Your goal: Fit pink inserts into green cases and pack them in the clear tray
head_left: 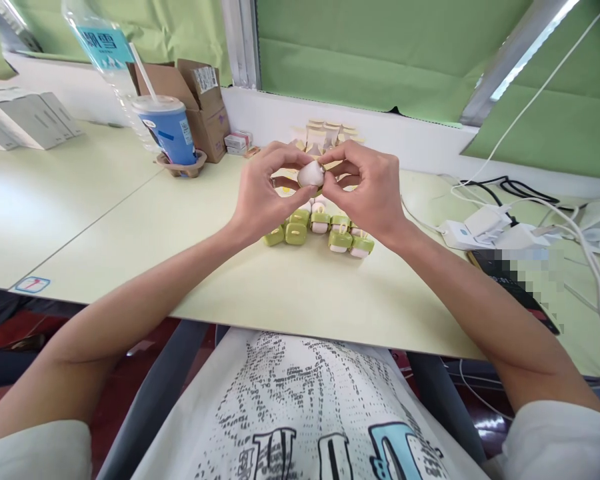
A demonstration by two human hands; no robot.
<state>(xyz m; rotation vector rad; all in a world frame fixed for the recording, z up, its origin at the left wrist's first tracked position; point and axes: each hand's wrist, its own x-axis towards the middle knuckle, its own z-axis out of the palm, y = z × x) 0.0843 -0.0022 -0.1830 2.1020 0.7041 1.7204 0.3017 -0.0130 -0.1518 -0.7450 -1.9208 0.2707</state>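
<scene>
White rounded piece (311,174) sits raised above the middle of the worktop (280,293), pinched from both sides. At far left stand a blue cup (169,132) with a straw and a cardboard box (207,107). The left hand (263,197) closes thumb and fingertips on the piece's left side. Just below and nearer, a cluster of green-and-white units (320,230) lies grouped on the worktop, seemingly finished work. Beyond the hands, a row of cream parts (327,133) waits at the far edge, apparently untouched. The right hand (367,190) grips the piece's right side likewise. Farther right lies a white power strip (467,235) with cables.
</scene>
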